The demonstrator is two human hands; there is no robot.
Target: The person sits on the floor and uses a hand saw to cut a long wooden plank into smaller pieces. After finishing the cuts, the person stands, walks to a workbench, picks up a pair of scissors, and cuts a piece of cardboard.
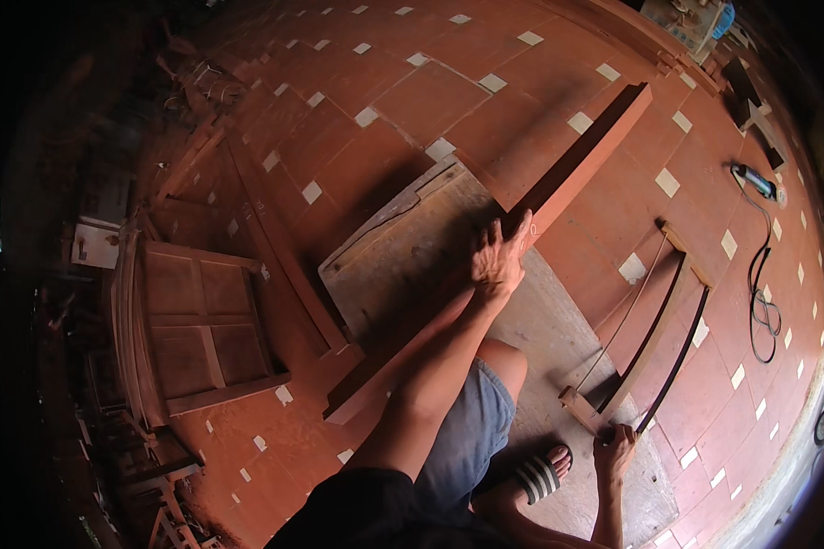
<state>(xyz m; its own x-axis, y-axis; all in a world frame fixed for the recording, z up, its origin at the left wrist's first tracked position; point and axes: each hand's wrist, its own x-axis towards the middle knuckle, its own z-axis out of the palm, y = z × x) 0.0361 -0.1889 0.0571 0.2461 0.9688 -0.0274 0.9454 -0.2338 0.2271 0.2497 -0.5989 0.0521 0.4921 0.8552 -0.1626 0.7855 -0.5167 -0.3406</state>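
My left hand [498, 259] lies palm down on a long reddish wooden beam [588, 157], its fingers spread across the wood. The beam slants from lower left to upper right over a worn low board [551, 293], sticking out past it at both ends. Down at the right, my right hand [616, 448] is closed round the near end of a wooden frame saw [645, 364]. The saw's dark blade, middle bar and thin cord run away from me toward the upper right. It is apart from the beam, partly over the board's edge.
A panelled wooden frame [201, 325] stands left, beside a long timber piece [275, 247]. A blue power tool [753, 180] with a black cord lies on the tiled floor [439, 101] at right. My sandalled foot [545, 474] is on the board. More timber lies at the far right.
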